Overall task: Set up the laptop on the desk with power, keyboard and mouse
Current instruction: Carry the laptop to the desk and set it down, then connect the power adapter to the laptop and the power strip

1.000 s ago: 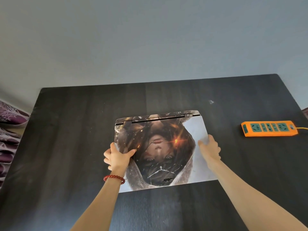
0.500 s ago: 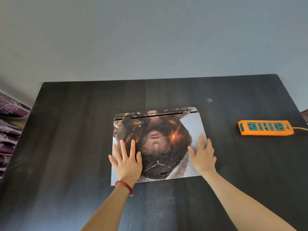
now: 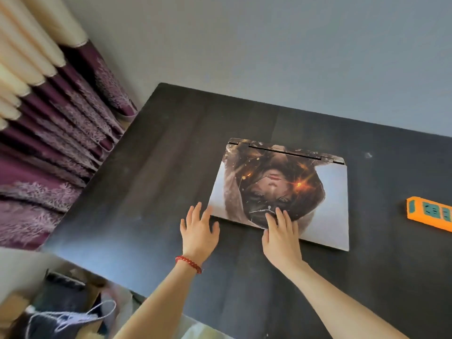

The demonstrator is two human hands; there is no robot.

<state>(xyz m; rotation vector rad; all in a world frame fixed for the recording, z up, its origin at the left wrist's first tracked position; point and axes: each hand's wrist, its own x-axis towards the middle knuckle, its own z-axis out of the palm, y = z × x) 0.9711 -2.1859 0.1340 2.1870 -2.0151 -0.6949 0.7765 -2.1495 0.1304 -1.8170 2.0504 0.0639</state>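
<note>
Right hand [image 3: 281,237] first: fingers spread flat, no grip on anything, tips resting on the near edge of the laptop [image 3: 281,189] lid. Left hand [image 3: 199,231] also wide open, palm down, holding nothing; it sits over the bare table [image 3: 151,172] just beside the laptop's near left corner, fingertips right at that corner, can't tell if they touch.

Laptop lies shut and flat on the dark table, hinge toward the wall, printed lid up, roughly mid-table. Orange power strip [image 3: 430,212] sits well apart to the right, partly cut by the frame edge. No keyboard, mouse or charger anywhere on the table in this view. Down at the lower left, off the table, a blurry heap of bags or boxes [image 3: 56,311] w/ a pale cord; contents not readable. Purple curtain [image 3: 49,148] beyond that.

So, my read: laptop looks placed, and the view is angled toward that heap, prob. where the accessories are. To do it well: let the laptop be, square to the table edge w/ room in front for a keyboard and room to the right for a mouse. Fetch the charger first, since the strip is on that side, and route the cable behind the hinge, not across the working area. Lift items out one at a time; that loose cord could snag.
</note>
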